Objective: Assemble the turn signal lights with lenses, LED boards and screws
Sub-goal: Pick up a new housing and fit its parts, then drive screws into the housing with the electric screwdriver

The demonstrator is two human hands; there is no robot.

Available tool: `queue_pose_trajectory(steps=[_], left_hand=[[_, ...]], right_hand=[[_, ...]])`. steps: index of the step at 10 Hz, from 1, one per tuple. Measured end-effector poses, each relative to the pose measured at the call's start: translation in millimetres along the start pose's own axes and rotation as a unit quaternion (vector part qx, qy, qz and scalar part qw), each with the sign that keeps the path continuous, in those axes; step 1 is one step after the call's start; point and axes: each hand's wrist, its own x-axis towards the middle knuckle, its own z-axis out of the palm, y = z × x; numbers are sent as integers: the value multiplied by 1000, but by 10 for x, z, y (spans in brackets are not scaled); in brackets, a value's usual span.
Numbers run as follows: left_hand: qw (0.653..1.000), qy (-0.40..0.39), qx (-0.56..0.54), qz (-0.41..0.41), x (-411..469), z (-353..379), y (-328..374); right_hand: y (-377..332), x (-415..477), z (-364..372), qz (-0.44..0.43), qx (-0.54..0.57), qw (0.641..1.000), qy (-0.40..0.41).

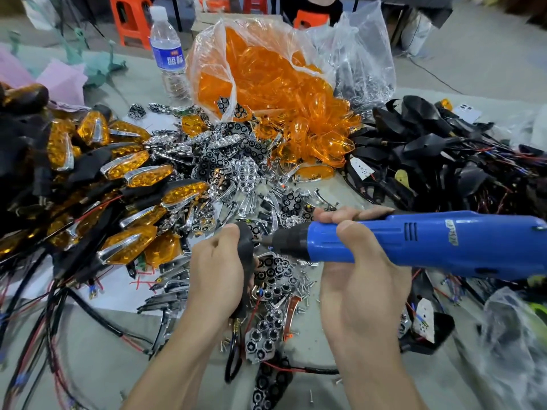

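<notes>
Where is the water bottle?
The water bottle stands upright at the table's far side, left of centre, just left of the plastic bag of orange lenses.

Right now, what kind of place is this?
Probably a small workshop assembling turn signal lights by hand: a bag of orange lenses, a pile of finished lights, and a blue electric screwdriver in the right hand.

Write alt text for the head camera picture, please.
The right hand presses a blue electric screwdriver into a black housing held by the left hand, above a table piled with orange lenses.
</notes>
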Motion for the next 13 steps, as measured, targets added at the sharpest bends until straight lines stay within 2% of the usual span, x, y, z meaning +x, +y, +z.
queue_pose_trajectory(steps=[1,2,4,6,9,10,11,12,13], left_hand=[[999,-30,-3,-17,35,-47,18],[998,-49,4,-43,41,-35,28],[993,-82,7,-83,20,4,2],[995,-63,16,-76,94,-53,-13],[998,-9,52,-46,98,-51,-10],[998,-21,41,-44,131,-121,28],[998,5,-4,-61,196,-219,78],[998,22,-27,-49,241,-333,123],[997,-6,-57,-43,237,-380,191]], right_hand=[[3,59,-13,-85,41,995,-17],[28,19,15,-109,64,990,-55],[-39,96,56,-148,-19,967,-206],[51,99,103,-166,-144,926,-306],[99,152,6,-116,7,965,-237],[63,162,-61,-96,40,965,-239],[-4,194,-143,-90,54,976,-193],[-129,239,-242,-89,11,983,-160],[-274,328,-317,-79,-102,988,-91]])
